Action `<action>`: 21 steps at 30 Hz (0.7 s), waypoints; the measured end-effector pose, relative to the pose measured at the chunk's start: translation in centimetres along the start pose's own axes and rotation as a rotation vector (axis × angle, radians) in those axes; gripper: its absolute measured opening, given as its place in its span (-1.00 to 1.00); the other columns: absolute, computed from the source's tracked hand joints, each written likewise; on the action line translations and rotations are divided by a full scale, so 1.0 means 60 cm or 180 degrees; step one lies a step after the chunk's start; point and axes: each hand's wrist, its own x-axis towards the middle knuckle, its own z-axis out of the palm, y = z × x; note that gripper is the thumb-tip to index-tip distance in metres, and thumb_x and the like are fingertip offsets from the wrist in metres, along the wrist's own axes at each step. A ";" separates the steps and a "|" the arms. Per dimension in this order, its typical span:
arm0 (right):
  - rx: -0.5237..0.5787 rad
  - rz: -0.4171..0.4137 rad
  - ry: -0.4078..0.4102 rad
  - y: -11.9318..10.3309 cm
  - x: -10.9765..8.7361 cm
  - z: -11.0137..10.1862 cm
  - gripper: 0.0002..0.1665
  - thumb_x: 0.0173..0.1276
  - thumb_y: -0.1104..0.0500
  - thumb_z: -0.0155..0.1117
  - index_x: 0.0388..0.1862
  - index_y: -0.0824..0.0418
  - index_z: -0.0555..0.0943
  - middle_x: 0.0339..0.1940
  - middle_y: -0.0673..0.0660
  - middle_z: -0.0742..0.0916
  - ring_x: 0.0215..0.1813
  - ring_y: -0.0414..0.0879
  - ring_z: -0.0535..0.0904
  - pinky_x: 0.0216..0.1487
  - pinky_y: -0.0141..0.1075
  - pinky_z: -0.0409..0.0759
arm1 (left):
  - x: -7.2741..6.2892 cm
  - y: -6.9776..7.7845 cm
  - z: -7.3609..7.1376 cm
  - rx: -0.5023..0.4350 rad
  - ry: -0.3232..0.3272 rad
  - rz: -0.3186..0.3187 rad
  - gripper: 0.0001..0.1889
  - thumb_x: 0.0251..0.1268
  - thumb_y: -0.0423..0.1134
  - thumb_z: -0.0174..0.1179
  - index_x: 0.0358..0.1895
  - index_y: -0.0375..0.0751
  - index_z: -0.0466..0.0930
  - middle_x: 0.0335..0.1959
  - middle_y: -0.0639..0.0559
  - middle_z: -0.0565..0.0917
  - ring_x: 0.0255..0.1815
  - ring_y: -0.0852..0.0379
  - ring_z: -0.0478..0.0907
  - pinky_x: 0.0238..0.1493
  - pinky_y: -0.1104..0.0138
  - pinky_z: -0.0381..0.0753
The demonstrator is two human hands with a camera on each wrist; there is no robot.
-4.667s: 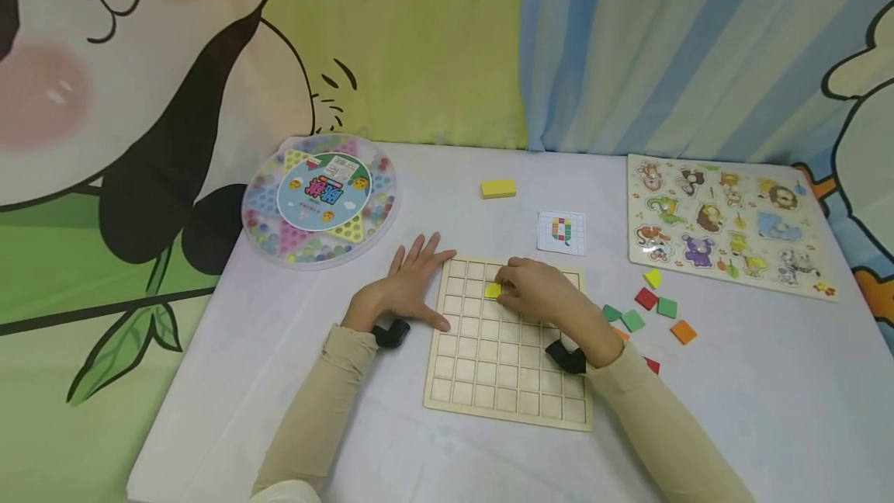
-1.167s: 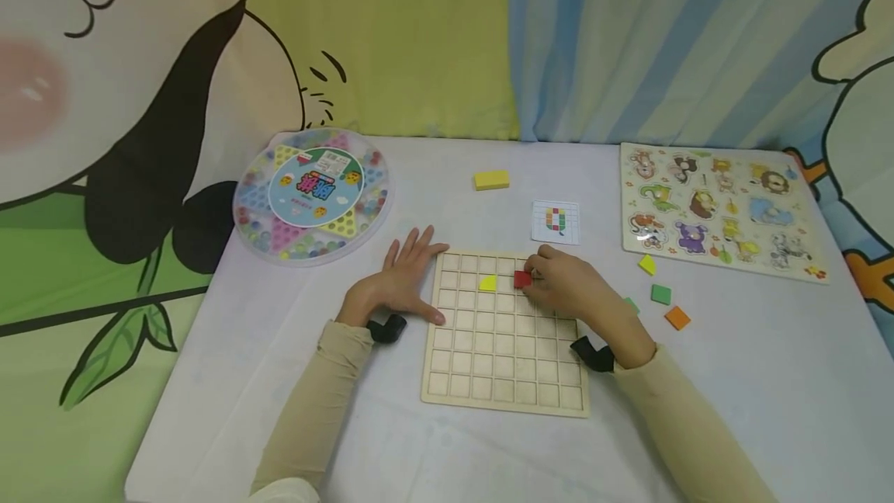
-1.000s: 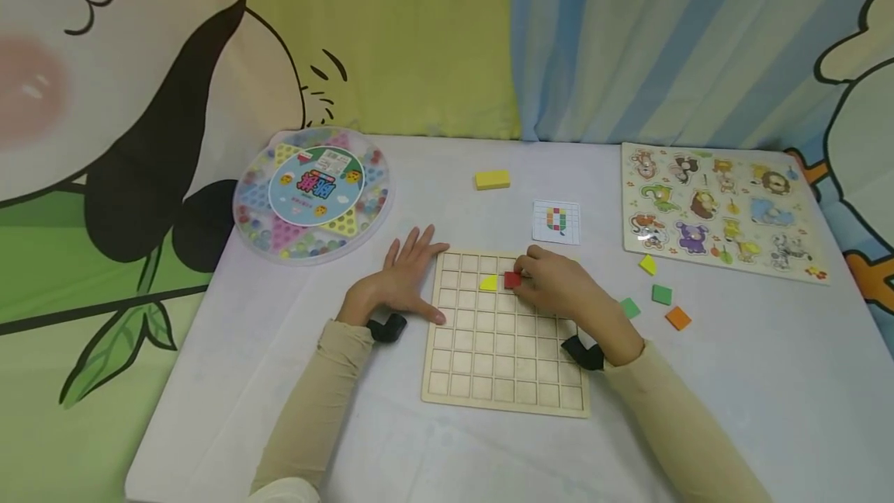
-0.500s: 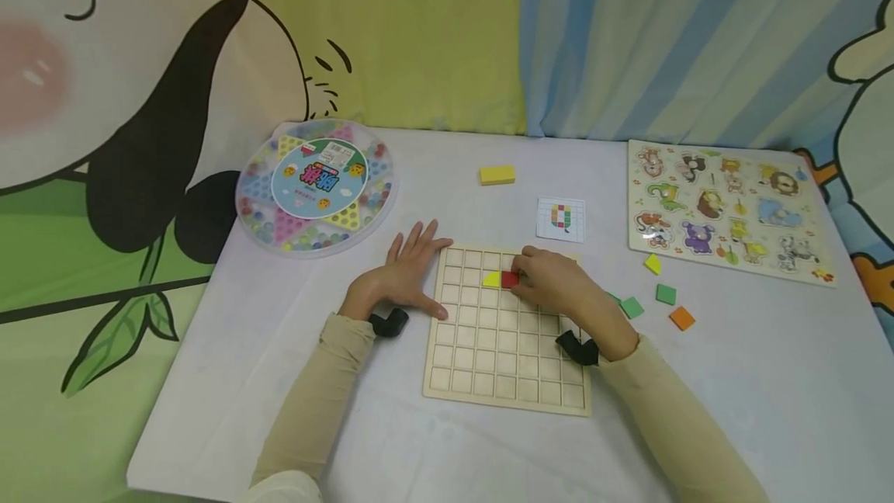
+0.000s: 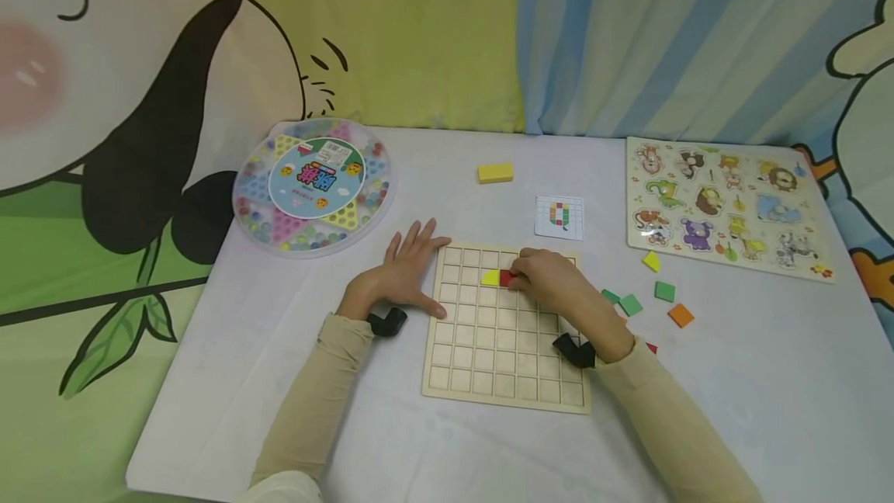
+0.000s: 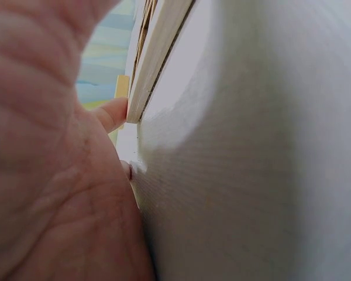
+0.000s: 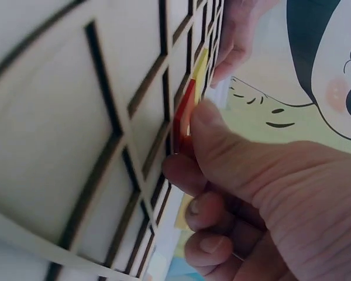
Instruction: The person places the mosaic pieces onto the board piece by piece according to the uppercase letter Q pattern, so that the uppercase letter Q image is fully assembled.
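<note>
On the table lies a wooden grid board point(image 5: 504, 402). A yellow tile point(image 5: 491, 278) with one rounded corner sits in a cell of its second row from the back. My right hand point(image 5: 552, 282) pinches a red square tile point(image 5: 506, 279) between thumb and fingers, right beside the yellow one. In the right wrist view the red tile point(image 7: 186, 111) stands slightly proud of the grid under the thumb. With fingers spread, my left hand point(image 5: 400, 279) touches the board's left edge, thumb and index finger against the rim; its palm point(image 6: 58, 175) fills much of the left wrist view.
Right of the board lie loose green tiles point(image 5: 665, 291), an orange tile point(image 5: 680, 315) and a yellow tile point(image 5: 652, 261). Behind it are a pattern card point(image 5: 559, 217) and a yellow block point(image 5: 495, 173). A round marble game point(image 5: 314, 189) and an animal puzzle point(image 5: 729, 208) flank them.
My right hand, earlier at the yellow tile, has since brought the red tile over the board and moved it left against the yellow one. My left hand has stayed at the board's edge.
</note>
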 end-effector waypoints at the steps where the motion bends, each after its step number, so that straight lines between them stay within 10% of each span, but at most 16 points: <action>1: -0.0001 -0.0008 0.0047 0.000 -0.001 0.001 -0.85 0.27 0.21 0.38 -0.26 0.28 0.73 -0.38 0.07 0.68 -0.36 -0.10 0.58 -0.24 -0.23 0.59 | 0.000 0.000 0.000 0.0003 -0.0002 -0.0003 0.32 -0.28 0.24 0.55 0.57 -0.01 -0.13 0.59 -0.06 -0.50 0.58 -0.06 -0.64 0.50 -0.07 -0.56; 21: -0.0080 0.0202 0.0342 0.012 -0.037 0.003 -0.69 0.37 0.13 0.28 -0.01 0.30 0.68 -0.16 0.14 0.71 -0.29 -0.06 0.63 -0.23 -0.14 0.63 | 0.002 0.002 0.002 0.0015 0.0056 -0.0003 0.33 -0.33 0.26 0.56 0.56 -0.03 -0.09 0.60 -0.10 -0.47 0.58 -0.10 -0.63 0.48 -0.14 -0.55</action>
